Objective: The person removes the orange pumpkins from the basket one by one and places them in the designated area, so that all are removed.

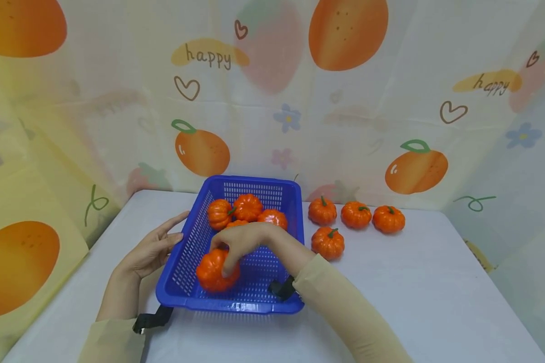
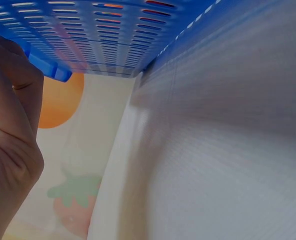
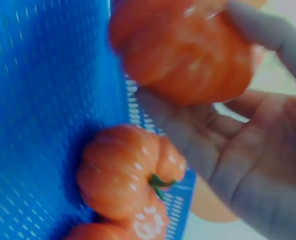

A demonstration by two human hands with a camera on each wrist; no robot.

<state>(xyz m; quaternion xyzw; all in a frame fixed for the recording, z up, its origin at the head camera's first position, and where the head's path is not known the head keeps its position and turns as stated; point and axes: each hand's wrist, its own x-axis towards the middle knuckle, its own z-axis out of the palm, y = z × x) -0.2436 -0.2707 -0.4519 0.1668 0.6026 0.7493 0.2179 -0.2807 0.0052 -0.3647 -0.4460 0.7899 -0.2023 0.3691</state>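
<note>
A blue plastic basket (image 1: 229, 305) with slotted sides stands on the table. Several small orange pumpkins (image 1: 248, 207) lie in its far half, some with green stems showing. Inside the near left part of the basket, my right hand (image 1: 247, 238) grips another pumpkin (image 1: 212, 273) between thumb and fingers. In the right wrist view this held pumpkin (image 3: 183, 50) is off the basket floor, above the others. My left hand (image 1: 151, 252) is at the basket's left rim, its fingers loosely extended beside it; the left wrist view shows the outer slotted wall (image 2: 108, 40) close by.
To the right of the basket, several more pumpkins sit on the white table (image 1: 390, 282): three in a back row, including one pumpkin (image 1: 388, 220) farthest right, and one pumpkin (image 1: 328, 244) in front. A fruit-patterned cloth (image 1: 263, 126) hangs behind.
</note>
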